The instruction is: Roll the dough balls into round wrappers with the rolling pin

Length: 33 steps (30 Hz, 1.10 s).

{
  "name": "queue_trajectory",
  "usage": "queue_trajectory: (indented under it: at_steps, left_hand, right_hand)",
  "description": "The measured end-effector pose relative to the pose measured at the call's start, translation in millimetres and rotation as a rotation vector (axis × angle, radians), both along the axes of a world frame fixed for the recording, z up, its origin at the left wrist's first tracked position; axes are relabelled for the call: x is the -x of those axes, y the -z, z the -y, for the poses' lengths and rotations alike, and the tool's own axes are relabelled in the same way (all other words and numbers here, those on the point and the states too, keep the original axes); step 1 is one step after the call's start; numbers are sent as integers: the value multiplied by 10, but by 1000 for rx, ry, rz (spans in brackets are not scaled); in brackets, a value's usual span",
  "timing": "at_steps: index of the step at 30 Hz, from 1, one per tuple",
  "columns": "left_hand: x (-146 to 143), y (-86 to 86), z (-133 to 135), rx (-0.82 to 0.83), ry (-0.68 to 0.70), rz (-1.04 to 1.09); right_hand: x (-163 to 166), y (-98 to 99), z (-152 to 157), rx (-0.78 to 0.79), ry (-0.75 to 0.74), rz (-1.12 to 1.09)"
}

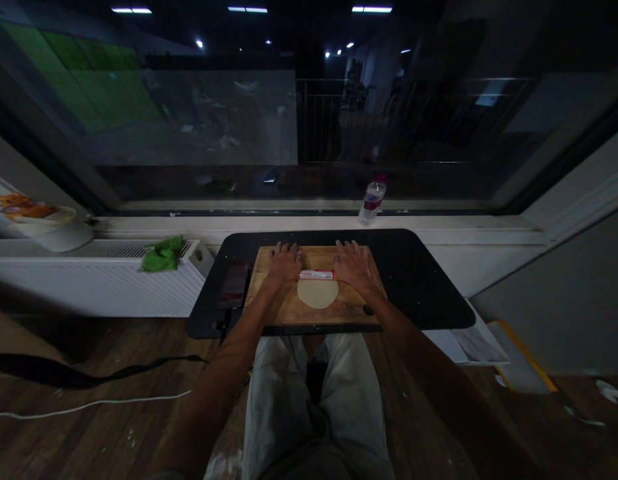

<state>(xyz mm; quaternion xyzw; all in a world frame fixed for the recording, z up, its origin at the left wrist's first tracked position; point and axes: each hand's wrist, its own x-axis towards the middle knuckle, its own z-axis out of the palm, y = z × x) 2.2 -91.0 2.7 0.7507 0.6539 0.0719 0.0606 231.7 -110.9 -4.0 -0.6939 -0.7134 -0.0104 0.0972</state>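
A flat, pale round of dough (317,294) lies on a wooden board (283,313). Along the far edge of the dough runs a slim white bar with red print (316,274); whether it is a box or a wrapped roller I cannot tell. My left hand (285,262) is at the bar's left end, fingers stretched forward over the board. At its right end is my right hand (352,263), palm down with fingers spread. Both hands seem to touch the bar's ends, which they partly cover. The two hands are level with each other.
Under the board is a black tabletop (419,280), with a phone-like dark slab (233,285) on its left. A water bottle (373,200) stands on the windowsill (449,223). A green cloth (162,254) and a white tub (59,230) rest on the radiator (99,283).
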Motion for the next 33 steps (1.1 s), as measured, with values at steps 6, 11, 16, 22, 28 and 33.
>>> queue_trajectory:
  at_steps: [6,11,16,22,28,33]
  left_hand:
    - [-31,-63,121,27,-1,-16]
    - [-49,-102,164,73,-1,-21]
    - [-42,-98,170,90,16,-10]
    - [-45,-76,152,93,10,7]
    - [-68,-87,156,99,-1,7]
    - [-74,-112,162,123,25,-12]
  right_hand:
    - [41,-32,210,-2,-3,44]
    - [69,-14,309,9,19,86]
    - [80,47,359,-14,37,98]
    - [106,144,468,-98,52,16]
    - [220,92,671,-92,110,8]
    - [310,105,823,-187,120,-33]
